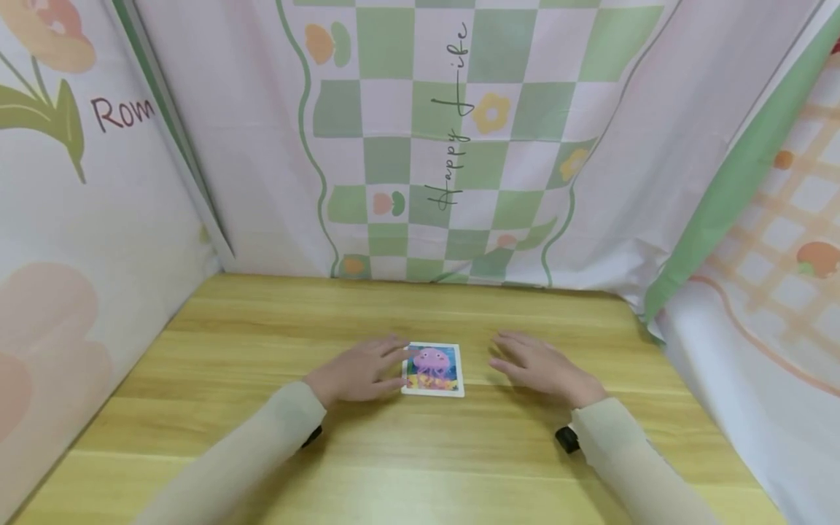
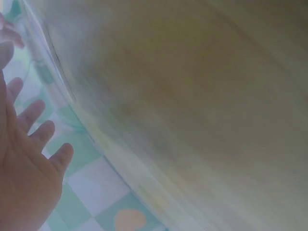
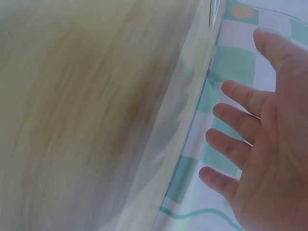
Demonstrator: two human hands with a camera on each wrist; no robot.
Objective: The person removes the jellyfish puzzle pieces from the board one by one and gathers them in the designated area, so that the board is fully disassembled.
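Note:
A square picture (image 1: 432,370) of a pink jellyfish in a white border lies flat on the wooden table, seen from the head. My left hand (image 1: 363,372) is at its left side, and its fingertips overlap the border in that view; whether they touch it I cannot tell. To the right of the picture, apart from it, is my right hand (image 1: 547,370). In the left wrist view the left hand (image 2: 31,178) has spread fingers and holds nothing. The right wrist view shows the right hand (image 3: 274,144) with its fingers extended and nothing in them.
The wooden table (image 1: 420,452) extends around both arms. Behind it hangs a curtain (image 1: 387,109) with a green and white check. More printed cloth, a left curtain (image 1: 131,219) and a right curtain (image 1: 774,240), borders the sides. A dark wrist device (image 1: 567,439) shows at the right sleeve.

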